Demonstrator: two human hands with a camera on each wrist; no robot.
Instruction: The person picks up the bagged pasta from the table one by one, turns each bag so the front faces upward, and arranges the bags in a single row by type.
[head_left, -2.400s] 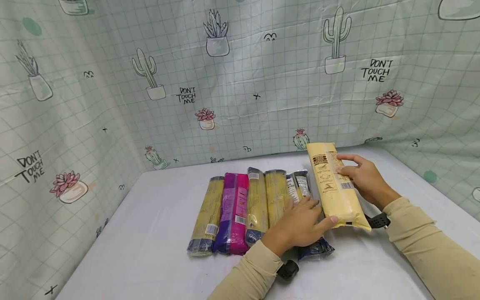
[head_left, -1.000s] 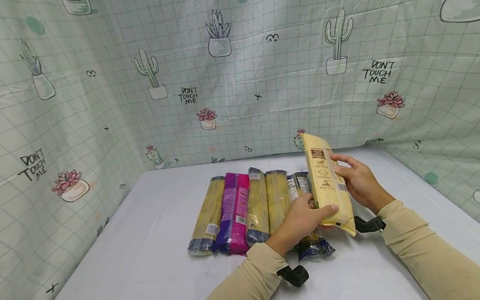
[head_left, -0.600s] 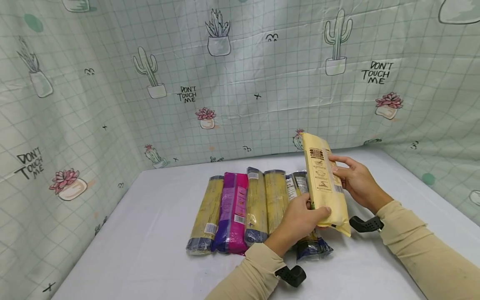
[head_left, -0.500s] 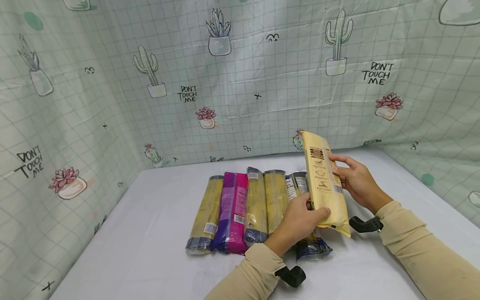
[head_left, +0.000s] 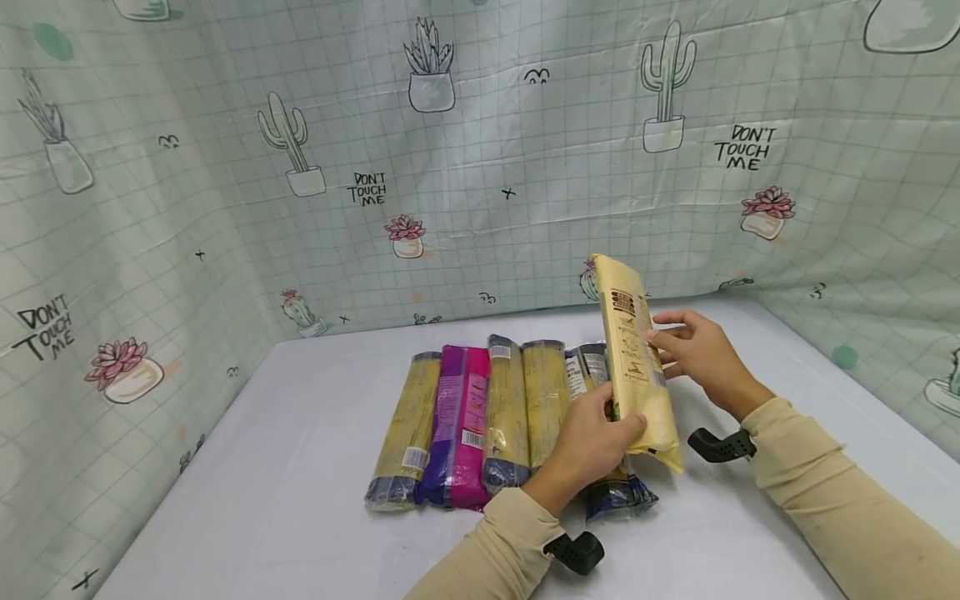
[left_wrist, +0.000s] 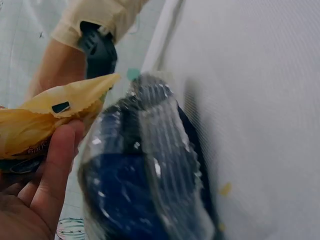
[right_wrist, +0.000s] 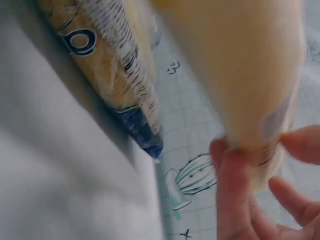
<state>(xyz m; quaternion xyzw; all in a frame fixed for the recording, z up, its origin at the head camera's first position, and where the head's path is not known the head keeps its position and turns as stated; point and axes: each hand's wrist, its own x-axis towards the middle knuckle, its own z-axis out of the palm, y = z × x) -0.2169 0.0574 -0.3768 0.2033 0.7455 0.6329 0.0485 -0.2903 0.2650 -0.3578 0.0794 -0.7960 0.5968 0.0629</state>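
A pale yellow plastic packet (head_left: 632,358) with brown print stands tilted above the table, its contents hidden. My left hand (head_left: 592,437) grips its lower left edge, thumb across the printed face and fingers behind. At the upper right edge, my right hand (head_left: 701,354) holds it lightly between thumb and fingers; the right wrist view shows the packet (right_wrist: 245,75) between these fingers (right_wrist: 234,185). Just behind and left of it lies a blue-ended packet (head_left: 618,496), partly hidden by my left hand. In the left wrist view this packet's blue end (left_wrist: 130,195) is close to that hand.
Left of the hands, several long packets lie side by side: yellow spaghetti packs with blue ends (head_left: 408,425) (head_left: 507,408) (head_left: 545,400) and a pink-purple packet (head_left: 459,425). The white table (head_left: 262,500) meets a cactus-printed curtain (head_left: 480,167) at the back and sides.
My left hand has gone from resting over the packets to gripping the yellow packet. The packet has turned more edge-on and shifted slightly left and up. Right fingers have loosened a little.
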